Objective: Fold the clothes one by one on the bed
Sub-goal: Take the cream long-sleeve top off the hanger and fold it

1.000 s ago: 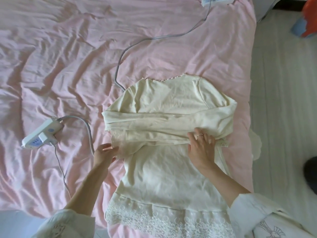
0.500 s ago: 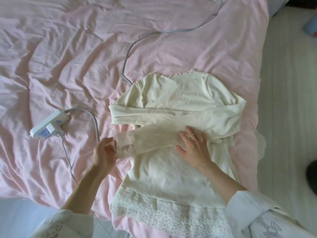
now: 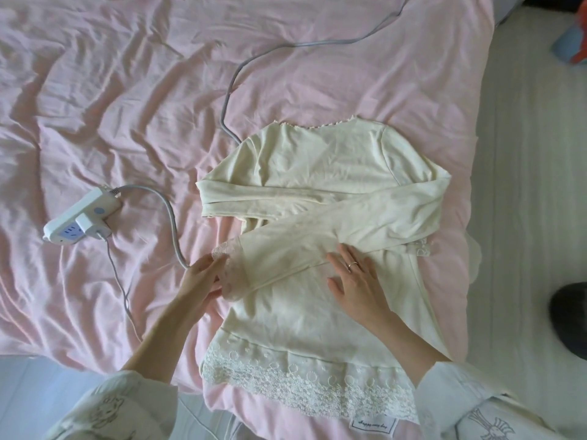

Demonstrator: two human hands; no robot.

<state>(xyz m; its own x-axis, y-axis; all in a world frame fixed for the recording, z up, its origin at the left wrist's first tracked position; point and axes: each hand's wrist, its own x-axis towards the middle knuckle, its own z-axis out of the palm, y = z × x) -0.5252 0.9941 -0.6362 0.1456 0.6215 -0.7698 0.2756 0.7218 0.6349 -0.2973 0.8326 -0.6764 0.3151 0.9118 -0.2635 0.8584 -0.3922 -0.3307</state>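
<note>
My cream long-sleeved top lies flat near the right edge of the bed's pink sheet, neckline away from me and the lace hem closest to me. One sleeve is folded straight across the chest; the other sleeve crosses the top on a slant, running from the right shoulder down to the top's left side. My left hand is at that sleeve's lace cuff, fingers closed on the lace edge — a light pinch, just off the top's left side. My right hand lies flat on the top's middle, fingers spread and pressing on the lower edge of the slanted sleeve; there is a ring on one finger. Left of the top, well apart from it, a white power strip rests on the sheet, its grey cable curving toward my left hand, and another stretch of cable runs under the top's left shoulder.
</note>
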